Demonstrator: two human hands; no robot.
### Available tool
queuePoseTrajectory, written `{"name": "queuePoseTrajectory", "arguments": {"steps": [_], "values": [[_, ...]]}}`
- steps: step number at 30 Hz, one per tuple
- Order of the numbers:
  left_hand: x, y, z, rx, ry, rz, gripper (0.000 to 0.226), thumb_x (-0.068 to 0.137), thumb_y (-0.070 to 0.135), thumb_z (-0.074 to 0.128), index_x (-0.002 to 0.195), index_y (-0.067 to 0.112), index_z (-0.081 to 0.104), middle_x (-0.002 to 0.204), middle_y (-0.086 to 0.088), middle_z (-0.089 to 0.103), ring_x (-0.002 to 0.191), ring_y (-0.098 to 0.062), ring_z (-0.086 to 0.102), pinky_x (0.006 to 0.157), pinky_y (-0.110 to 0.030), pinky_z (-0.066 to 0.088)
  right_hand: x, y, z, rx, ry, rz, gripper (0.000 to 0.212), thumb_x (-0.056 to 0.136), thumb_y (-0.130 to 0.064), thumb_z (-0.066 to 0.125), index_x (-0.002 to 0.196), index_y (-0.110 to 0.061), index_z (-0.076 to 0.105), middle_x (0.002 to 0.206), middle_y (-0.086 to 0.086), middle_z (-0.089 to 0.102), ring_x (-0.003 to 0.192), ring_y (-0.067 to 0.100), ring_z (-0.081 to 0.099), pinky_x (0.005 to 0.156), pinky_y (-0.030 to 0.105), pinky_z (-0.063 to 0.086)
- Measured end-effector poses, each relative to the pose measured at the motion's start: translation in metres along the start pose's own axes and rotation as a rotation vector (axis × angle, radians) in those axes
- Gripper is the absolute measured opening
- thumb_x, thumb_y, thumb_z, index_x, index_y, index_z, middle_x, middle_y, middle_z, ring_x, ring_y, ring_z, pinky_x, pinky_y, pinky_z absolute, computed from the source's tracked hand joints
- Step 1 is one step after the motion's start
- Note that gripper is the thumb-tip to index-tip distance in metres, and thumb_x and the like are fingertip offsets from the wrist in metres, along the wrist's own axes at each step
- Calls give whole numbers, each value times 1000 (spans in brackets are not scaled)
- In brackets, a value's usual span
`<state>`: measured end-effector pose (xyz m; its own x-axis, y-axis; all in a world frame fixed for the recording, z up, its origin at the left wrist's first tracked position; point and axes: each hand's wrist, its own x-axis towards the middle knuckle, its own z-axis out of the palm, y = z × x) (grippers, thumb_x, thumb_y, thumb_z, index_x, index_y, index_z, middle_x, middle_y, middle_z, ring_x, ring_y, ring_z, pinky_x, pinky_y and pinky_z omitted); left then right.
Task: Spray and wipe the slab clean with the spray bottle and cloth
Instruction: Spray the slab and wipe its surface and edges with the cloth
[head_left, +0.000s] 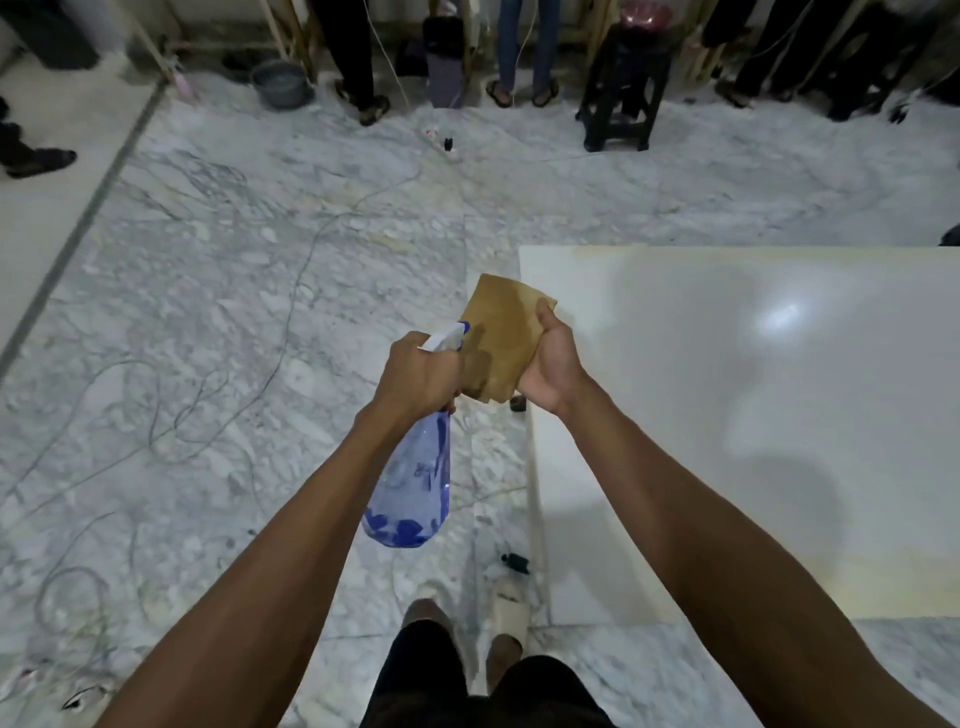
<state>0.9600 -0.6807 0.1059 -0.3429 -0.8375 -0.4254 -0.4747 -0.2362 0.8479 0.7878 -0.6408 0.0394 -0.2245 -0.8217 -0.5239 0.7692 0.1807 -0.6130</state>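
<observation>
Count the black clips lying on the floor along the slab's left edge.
2. One black clip lies at the slab edge just below the cloth; the other black clip lies nearer, by the person's feet. More may be hidden under arms.

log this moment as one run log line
left hand: grips spray bottle, nozzle toward cloth | right hand: holds cloth off the slab | slab: glossy, not being wiped

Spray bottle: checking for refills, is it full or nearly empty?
Nearly empty: the clear spray bottle shows no liquid level, only blue at its base.
</observation>
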Motion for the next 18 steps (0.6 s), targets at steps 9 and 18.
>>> {"name": "queuePoseTrajectory", "arguments": {"steps": [9,18], "values": [[156,-2,-10,48,-87,-8,35,93,24,56,77,-8,58,75,-16,59,47,-23,60,51,-28,50,127,-40,-39,-660,351,39,52,104,-51,35,125,-10,59,121,11,67,99,23,66,97,44,53],[289,-34,-12,43,-116,2,32,84,17,53,87,-15,60,83,-34,65,58,-30,62,51,-39,56,340,-111,-74,-1929,447,-232,51,108,-41,24,156,-22,24,164,8,19,150,30,21,116,60,20]]}}
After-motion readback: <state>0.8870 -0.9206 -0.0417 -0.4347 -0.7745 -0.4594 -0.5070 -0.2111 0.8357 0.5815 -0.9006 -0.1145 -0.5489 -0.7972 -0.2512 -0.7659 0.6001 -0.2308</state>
